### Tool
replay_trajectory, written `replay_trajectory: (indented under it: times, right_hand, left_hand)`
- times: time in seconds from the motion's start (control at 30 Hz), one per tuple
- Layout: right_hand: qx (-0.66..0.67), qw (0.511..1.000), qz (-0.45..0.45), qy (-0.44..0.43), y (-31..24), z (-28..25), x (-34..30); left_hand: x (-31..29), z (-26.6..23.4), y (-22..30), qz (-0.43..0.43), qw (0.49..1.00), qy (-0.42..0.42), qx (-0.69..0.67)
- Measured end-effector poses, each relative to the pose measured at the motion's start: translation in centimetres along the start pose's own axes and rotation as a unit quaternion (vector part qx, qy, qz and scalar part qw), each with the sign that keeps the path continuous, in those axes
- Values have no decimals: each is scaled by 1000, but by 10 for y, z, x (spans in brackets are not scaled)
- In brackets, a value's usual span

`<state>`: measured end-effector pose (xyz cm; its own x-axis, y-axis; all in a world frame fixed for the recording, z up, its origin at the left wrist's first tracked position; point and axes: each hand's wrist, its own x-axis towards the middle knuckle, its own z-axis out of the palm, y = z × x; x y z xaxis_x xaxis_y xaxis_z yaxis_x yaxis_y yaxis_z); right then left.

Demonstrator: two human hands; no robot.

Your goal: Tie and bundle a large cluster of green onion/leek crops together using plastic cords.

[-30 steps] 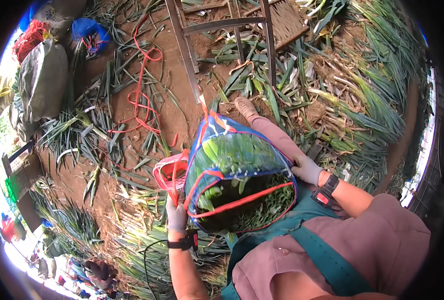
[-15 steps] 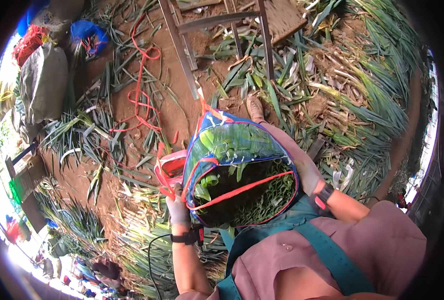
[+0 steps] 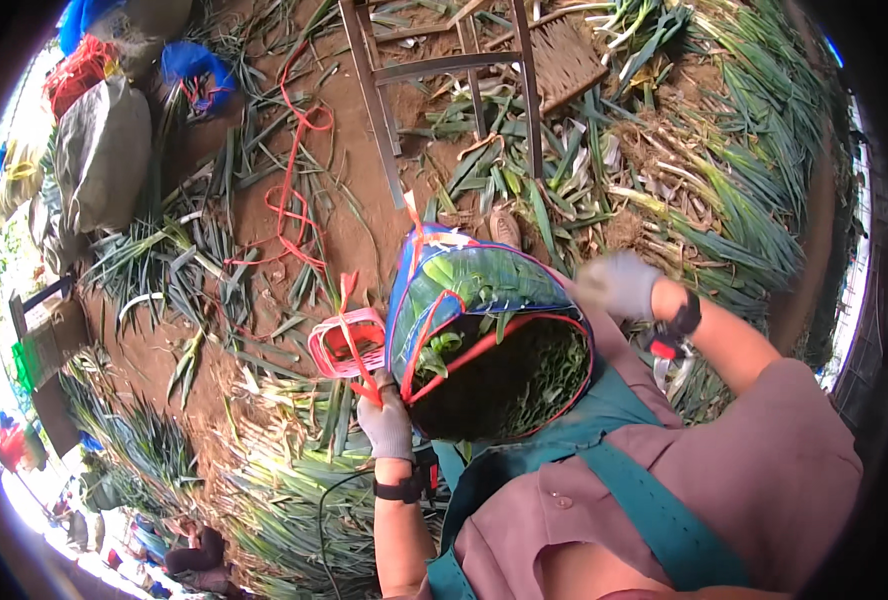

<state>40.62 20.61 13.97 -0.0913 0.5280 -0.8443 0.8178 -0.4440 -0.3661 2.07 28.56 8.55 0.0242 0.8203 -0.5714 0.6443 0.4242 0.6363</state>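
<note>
A tied bundle wrapped in blue-edged, see-through material (image 3: pixel 484 280) rests against my lap, packed with green leek leaves (image 3: pixel 554 385) whose cut ends face me. A red plastic strap (image 3: pixel 454 368) runs slantwise across that end. My left hand (image 3: pixel 386 422), in a grey glove, is closed round the strap at the bundle's left lower corner. My right hand (image 3: pixel 619 285), gloved too, is in the air just right of the bundle, apart from it; motion smears its fingers. Beside the bundle, on the left, stands a small pink basket (image 3: pixel 349 343) with a red strip hanging over it.
A wooden frame like an upturned stool (image 3: pixel 444 68) stands ahead. Heaps of leeks (image 3: pixel 754 170) lie along the right, with more at the lower left (image 3: pixel 274 500). Red strapping (image 3: pixel 289 200) trails over the brown soil. A grey sack (image 3: pixel 106 155) is at the upper left.
My right hand has let go of the bundle's right side and lifted up and away. My left hand stays at the strap. The slack strap across the opening has shifted and tilts more steeply.
</note>
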Motion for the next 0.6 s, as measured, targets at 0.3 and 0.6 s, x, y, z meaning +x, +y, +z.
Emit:
replay_trajectory:
  times: [0.3,0.6]
  right_hand:
    - [193,977,-87,-16,-41,-21,220]
    - [635,742,-211,45,-28,-20,80]
  left_hand:
    - [0,-3,21,-54,997,13,56]
    - [86,-18,86,110,970,-40,212]
